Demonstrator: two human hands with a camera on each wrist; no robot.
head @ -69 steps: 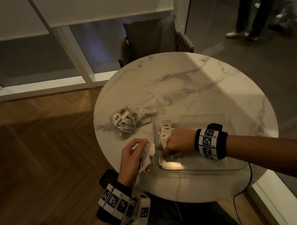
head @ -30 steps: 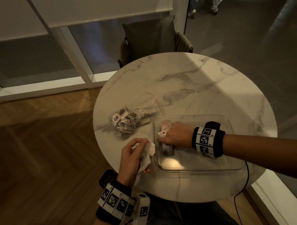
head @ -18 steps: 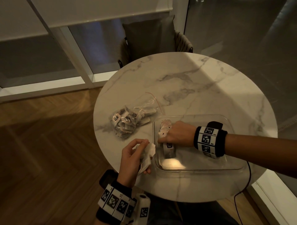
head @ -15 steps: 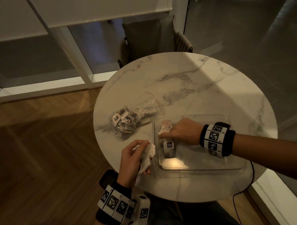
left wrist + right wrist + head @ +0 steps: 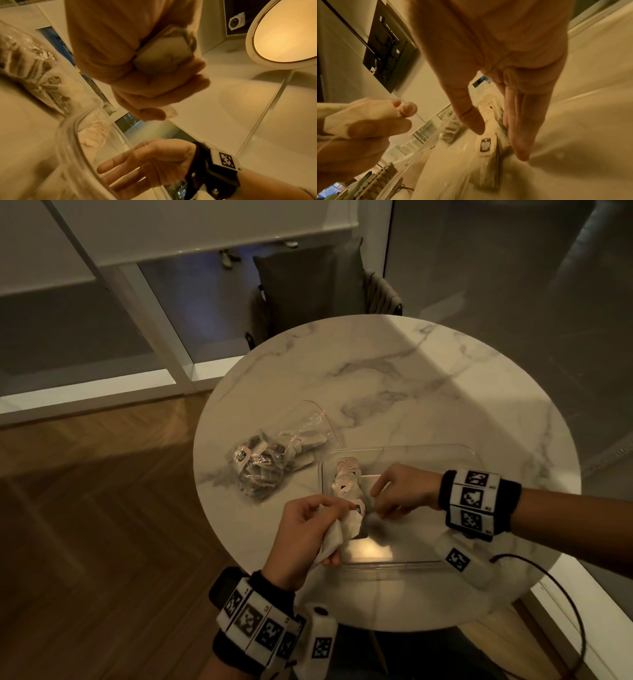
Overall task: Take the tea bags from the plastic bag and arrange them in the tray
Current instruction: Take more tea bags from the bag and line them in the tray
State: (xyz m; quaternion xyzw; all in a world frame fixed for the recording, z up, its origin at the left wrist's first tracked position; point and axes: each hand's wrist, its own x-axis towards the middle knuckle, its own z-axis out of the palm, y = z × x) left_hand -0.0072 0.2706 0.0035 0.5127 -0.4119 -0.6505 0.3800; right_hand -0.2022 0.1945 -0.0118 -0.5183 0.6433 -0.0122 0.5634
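On the round marble bench a clear tray sits at the near right, and a plastic bag with many tea bags inside lies just beside its far-left corner, mouth toward the tray. A short row of tea bags already stands along the tray's left wall, with one tagged bag lying flat on the tray floor nearer the person. The left hand hovers over the near-left edge of the tray, its fingers curled round a small bunch of white tea bags, thumb and forefinger pinching at the top of the bunch. The right hand is inside the tray, holding nothing, its fingers straight and loosely spread with the thumb pointing down just above the row. The step in hand looks like the passing of the next tea bag from the left hand's bunch to the right hand for placing. The task seems early, since most bags are in the plastic bag. The next move probably calls for the right hand to pinch a single bag off the bunch without dragging the others or their strings, then set it against the row so that it lines up and does not topple its neighbours.
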